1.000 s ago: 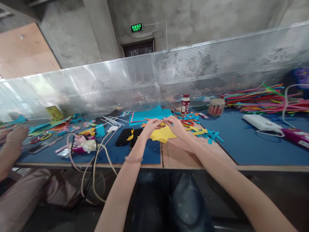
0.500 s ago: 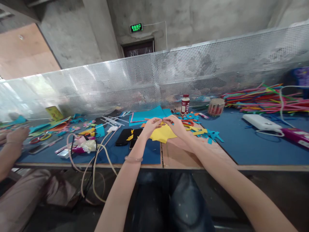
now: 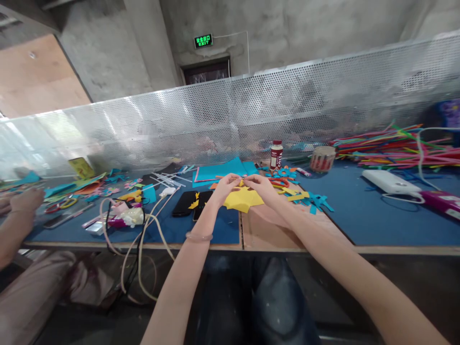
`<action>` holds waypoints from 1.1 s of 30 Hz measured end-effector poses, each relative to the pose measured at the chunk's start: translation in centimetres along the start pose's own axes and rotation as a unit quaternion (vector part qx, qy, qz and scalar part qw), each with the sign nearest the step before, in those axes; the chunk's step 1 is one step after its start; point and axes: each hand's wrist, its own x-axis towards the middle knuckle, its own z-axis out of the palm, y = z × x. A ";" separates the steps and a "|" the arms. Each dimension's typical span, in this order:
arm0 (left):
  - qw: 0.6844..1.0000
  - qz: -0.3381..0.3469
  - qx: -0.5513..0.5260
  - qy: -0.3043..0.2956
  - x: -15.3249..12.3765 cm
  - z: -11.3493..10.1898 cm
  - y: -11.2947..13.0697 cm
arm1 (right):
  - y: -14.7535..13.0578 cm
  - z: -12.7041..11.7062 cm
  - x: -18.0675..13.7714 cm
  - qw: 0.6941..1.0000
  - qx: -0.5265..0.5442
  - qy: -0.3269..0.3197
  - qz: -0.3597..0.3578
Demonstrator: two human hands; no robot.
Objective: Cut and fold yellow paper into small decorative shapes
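Left hand [image 3: 225,189]: curls above yellow, jagged-edged paper sheet [image 3: 244,201], fingers narrow; cannot tell the hold.
Right hand [image 3: 260,188]: nearly meets left hand, fingers narrow; cannot tell the hold.
Paper sheet: lies back from blue-topped bench's [image 3: 359,215] front edge.

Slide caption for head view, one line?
Left hand and right hand close together by yellow paper at a cluttered worktable.
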 end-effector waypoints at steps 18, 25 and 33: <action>1.000 0.001 0.000 -0.013 0.0 0.2 -0.2 | 0.9 0.1 0.0 0.990 0.117 -0.017 0.070; 1.000 0.001 -0.007 0.005 0.5 0.1 -0.6 | 0.5 0.4 -0.1 1.000 0.002 0.019 -0.005; 0.999 0.018 0.033 0.036 0.7 0.1 -0.9 | 0.5 0.8 -0.3 0.988 -0.114 0.065 -0.085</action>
